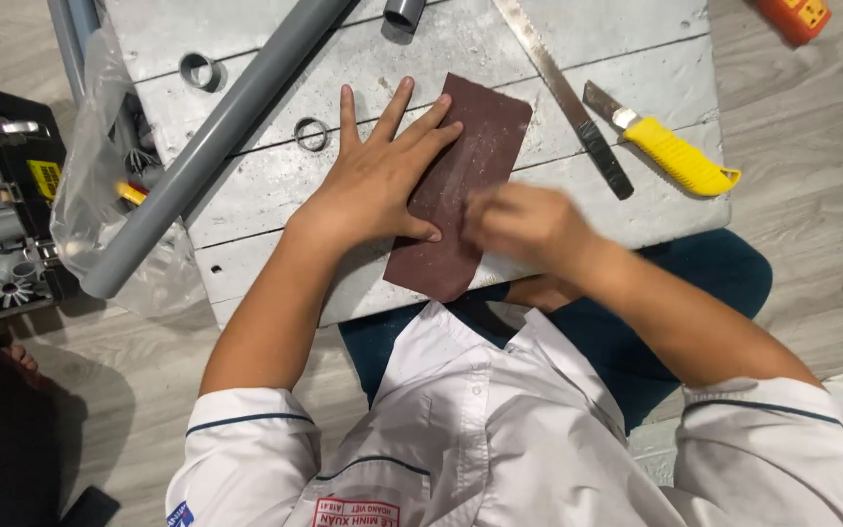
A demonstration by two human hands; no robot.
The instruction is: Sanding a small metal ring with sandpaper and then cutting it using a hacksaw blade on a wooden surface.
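Long grey plastic pipe lies diagonally at the white plank desk edge, unclamped; a bump could roll it off. Left hand splayed flat, pinning the brown sandpaper sheet, which overhangs the near edge. Right hand is blurred on the sheet; grip unclear. Risk: sheet slips, knuckles scrape. Hand saw blade and yellow utility knife lie near the right wrist.

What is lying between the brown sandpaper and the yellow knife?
A saw blade lies there, slanting across the white board between the brown sandpaper and the yellow-handled knife. The head view shows it.
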